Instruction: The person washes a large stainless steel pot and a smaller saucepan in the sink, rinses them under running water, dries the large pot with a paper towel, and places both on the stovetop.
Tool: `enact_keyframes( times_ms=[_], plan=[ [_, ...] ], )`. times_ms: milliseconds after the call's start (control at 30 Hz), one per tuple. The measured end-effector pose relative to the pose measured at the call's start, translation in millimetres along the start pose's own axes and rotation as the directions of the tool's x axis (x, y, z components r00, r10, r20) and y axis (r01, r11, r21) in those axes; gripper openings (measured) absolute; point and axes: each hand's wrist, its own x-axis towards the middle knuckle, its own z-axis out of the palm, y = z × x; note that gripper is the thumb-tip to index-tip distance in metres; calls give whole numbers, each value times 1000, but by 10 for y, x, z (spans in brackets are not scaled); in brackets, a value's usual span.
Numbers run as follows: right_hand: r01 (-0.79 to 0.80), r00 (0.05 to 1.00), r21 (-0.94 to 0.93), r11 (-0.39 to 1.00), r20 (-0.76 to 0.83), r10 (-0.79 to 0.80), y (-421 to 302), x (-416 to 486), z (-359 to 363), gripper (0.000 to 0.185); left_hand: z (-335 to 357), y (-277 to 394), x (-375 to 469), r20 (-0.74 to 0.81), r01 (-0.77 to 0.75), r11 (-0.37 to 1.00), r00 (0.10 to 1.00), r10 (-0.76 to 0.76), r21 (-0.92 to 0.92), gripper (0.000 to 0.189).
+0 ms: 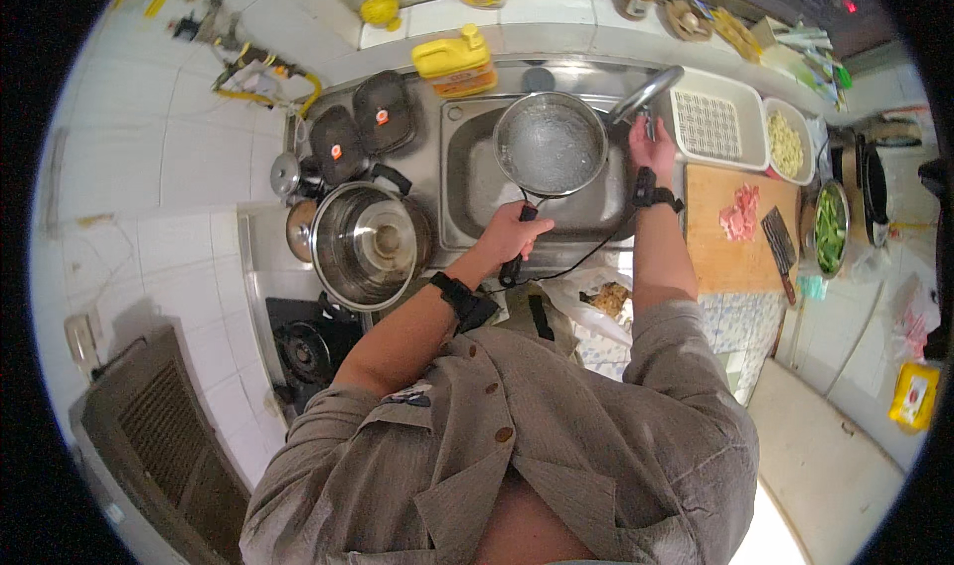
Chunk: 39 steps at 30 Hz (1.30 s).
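My left hand grips the black handle of a steel saucepan, which is over the steel sink. Clear liquid with a rippled, bubbly surface is in the pan. On the right, my right hand is at the base of the curved chrome faucet, its fingers around or against the lever; the exact hold is partly hidden. The spout points toward the pan's upper right side. No stream of water can be made out.
Left of the sink stand a large steel pot and black lidded containers. A yellow jug is behind the sink. To the right are a white basket and a cutting board bearing sliced meat and a cleaver.
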Motion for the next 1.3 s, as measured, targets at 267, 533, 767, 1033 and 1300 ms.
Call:
enact_keyframes(
  times_ms=[267, 533, 767, 1033, 1300],
  plan=[
    [12, 990, -904, 426, 70, 122, 895, -1930, 362, 18, -347, 293, -960, -38, -237, 971, 971, 236, -35, 31],
    [62, 496, -994, -89, -47, 867, 2375, -4069, 946, 24, -668, -49, -2098, -367, -472, 878, 806, 465, 75, 25],
    [85, 376, -975, -205, -159, 913, 3243, -5034, 763, 22, -1144, -771, -3308, -654, -484, 860, 599, 462, 164, 38],
    [485, 331, -855, -183, -15, 943, 4306, -5362, 1015, 16, -2000, -1579, -4449, -791, -416, 908, 572, 217, -52, 26],
    [800, 378, -477, -363, -70, 923, 6558, -4237, 1378, 28, -2966, -2221, -4516, -888, -427, 901, 439, 136, -74, 31]
  ],
)
